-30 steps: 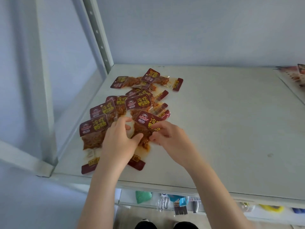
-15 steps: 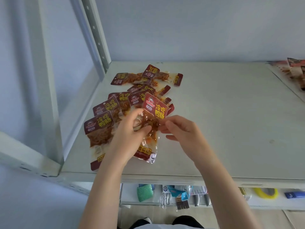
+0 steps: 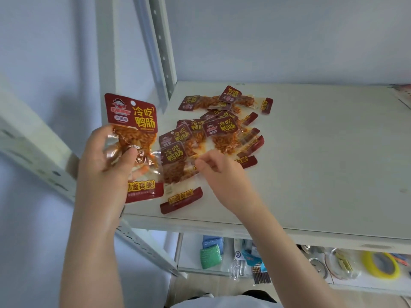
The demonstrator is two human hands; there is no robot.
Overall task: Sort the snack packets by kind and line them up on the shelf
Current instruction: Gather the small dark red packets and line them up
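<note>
Several dark-red snack packets [image 3: 222, 132] with yellow lettering lie overlapping on the left part of the white shelf [image 3: 322, 156]. My left hand [image 3: 104, 165] grips one such packet [image 3: 135, 143] upright, off the shelf's left edge, thumb across its clear middle. My right hand [image 3: 222, 174] reaches over the shelf with fingers curled at the edge of the nearest lying packet [image 3: 178, 174]; its fingertips pinch or touch the packet's right side, I cannot tell which.
A grey perforated upright post [image 3: 162, 47] stands at the shelf's back left corner. More packets [image 3: 404, 92] show at the far right edge. The lower shelf holds a green sponge [image 3: 210, 256], a yellow tape roll [image 3: 380, 264] and small tools.
My left hand has lifted one packet out of the pile and carried it left, off the shelf edge. My right hand let go of it and dropped to the nearest lying packet.
</note>
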